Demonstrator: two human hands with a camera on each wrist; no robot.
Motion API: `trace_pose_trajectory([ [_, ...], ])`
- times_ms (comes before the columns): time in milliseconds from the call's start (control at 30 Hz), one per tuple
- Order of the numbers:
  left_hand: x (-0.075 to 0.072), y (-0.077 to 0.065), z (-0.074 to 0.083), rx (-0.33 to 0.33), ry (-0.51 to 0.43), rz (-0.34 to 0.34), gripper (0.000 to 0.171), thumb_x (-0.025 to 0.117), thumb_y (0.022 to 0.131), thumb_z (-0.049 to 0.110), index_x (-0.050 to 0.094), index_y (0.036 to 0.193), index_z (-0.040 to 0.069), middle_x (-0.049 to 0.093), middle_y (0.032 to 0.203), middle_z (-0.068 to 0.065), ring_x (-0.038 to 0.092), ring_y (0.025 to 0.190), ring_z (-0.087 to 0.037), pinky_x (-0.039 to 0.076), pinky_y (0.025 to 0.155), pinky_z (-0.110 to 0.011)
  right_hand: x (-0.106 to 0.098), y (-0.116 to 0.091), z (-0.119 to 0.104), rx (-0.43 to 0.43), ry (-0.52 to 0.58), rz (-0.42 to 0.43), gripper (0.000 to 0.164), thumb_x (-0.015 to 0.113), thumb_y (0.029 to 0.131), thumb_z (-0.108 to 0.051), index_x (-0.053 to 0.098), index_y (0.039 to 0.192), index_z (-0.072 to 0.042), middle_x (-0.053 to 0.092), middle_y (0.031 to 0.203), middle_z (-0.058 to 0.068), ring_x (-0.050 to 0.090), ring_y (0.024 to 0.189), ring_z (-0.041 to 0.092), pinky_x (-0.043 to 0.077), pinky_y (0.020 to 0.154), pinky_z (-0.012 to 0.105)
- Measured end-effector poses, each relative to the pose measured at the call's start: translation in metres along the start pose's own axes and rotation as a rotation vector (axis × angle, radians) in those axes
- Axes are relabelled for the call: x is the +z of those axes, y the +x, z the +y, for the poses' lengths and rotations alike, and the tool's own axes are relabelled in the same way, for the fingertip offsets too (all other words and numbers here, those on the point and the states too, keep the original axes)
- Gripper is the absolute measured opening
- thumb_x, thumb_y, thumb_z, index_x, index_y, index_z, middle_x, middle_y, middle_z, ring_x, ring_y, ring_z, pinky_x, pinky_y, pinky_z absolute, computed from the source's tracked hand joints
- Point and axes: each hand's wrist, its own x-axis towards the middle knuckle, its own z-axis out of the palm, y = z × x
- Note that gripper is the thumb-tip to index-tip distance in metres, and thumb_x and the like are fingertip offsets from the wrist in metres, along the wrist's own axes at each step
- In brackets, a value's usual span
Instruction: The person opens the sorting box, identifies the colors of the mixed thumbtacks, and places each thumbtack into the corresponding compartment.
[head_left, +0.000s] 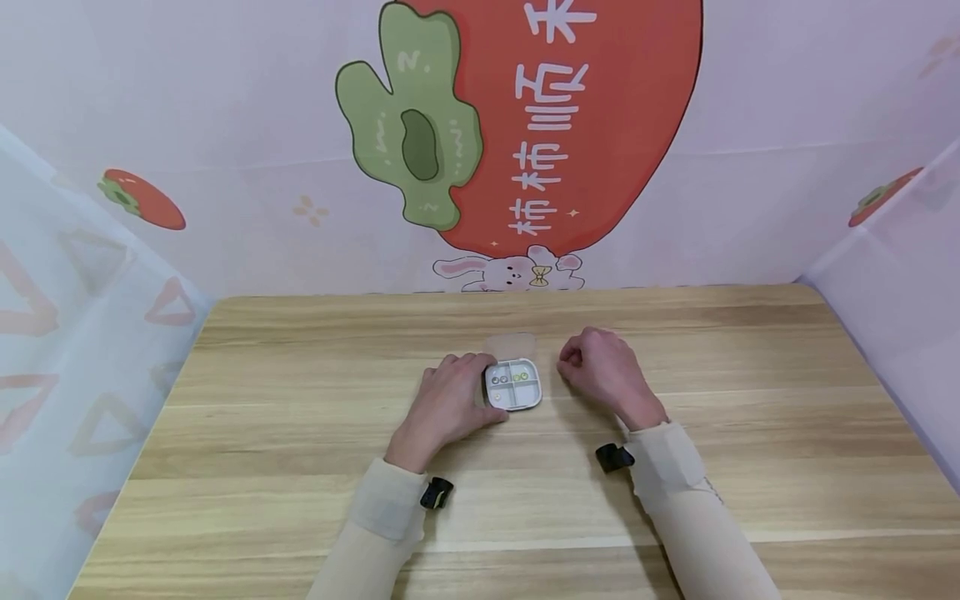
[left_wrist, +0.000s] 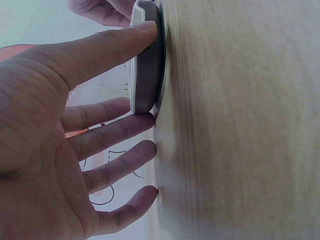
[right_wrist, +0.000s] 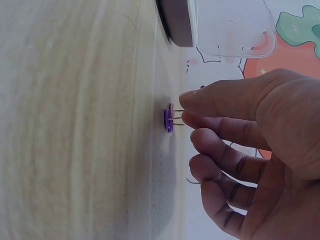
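My left hand (head_left: 450, 400) holds a small pill box (head_left: 527, 395) on the table, thumb along its near side and forefinger at its far side. The box is white inside, with four compartments and a brownish-grey base; its clear lid (head_left: 512, 343) stands open behind. My right hand (head_left: 602, 371) is just right of the box, thumb and forefinger tips together. In the right wrist view, those tips overlap the ends of thin metal pins rising from small purple studs (right_wrist: 168, 120) by the tabletop; I cannot tell whether they pinch one. A pinkish piece (right_wrist: 172, 107) is among them.
Two greyish round pieces (head_left: 499, 380) lie in the box's far left compartment, two yellow-green ones (head_left: 521, 377) in the far right, and a pale one (head_left: 497, 397) in the near left. The wooden table (head_left: 300, 517) meets a printed cloth backdrop (head_left: 300, 242) behind.
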Motion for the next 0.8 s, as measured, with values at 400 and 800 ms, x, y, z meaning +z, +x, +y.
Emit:
trace_pose_trajectory([
  [400,-0.0003,0.0001,0.0005,-0.006,0.002,-0.005,0.074,0.075,0.067,0.051,0.049,0.129,0.02,0.052,0.126,0.003,0.045,0.109,-0.021,0.034,0.084,-0.041,-0.0006,0.0004,0.0006,0.001,-0.008,0.005,0.009,0.067,0.079,-0.022,0.068,0.082,-0.014,0.053,0.077,0.0,0.048,0.072,0.019,0.039,0.065,0.032],
  [800,-0.0004,0.0001,0.0006,-0.003,-0.002,-0.006,0.074,0.075,0.067,0.05,0.049,0.129,0.02,0.052,0.127,0.003,0.045,0.11,-0.021,0.035,0.084,-0.041,0.0009,0.002,0.0027,0.004,-0.027,-0.01,0.006,0.066,0.079,-0.022,0.066,0.077,-0.016,0.053,0.071,-0.002,0.047,0.071,0.019,0.038,0.065,0.032],
])
